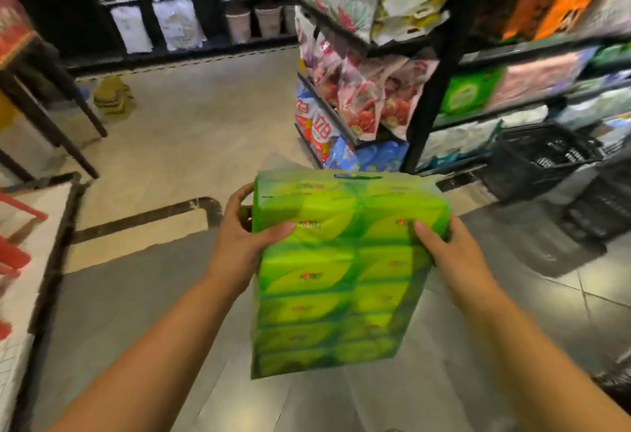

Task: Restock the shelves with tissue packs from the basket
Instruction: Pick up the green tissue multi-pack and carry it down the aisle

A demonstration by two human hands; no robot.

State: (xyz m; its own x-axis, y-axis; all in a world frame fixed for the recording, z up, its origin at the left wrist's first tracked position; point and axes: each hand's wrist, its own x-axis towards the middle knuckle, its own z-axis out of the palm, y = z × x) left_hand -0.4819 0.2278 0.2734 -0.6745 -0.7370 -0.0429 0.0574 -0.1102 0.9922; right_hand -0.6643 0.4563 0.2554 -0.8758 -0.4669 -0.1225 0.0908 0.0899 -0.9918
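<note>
Between the fingers [276, 228] | left hand [239, 230] and right hand [454, 254] are holding the green tissue pack [338, 271], clamped on its sides | shelves [505, 112] are standing up and right of the fingers | best: keeping it level, squeezing softly.

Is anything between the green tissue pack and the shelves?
Almost nothing: open floor lies between the tissue pack and the shelves. Only a black basket stands on the floor before the lowest shelves, at the right.

Basket [543, 155] right of tissue pack [341, 261]
</note>
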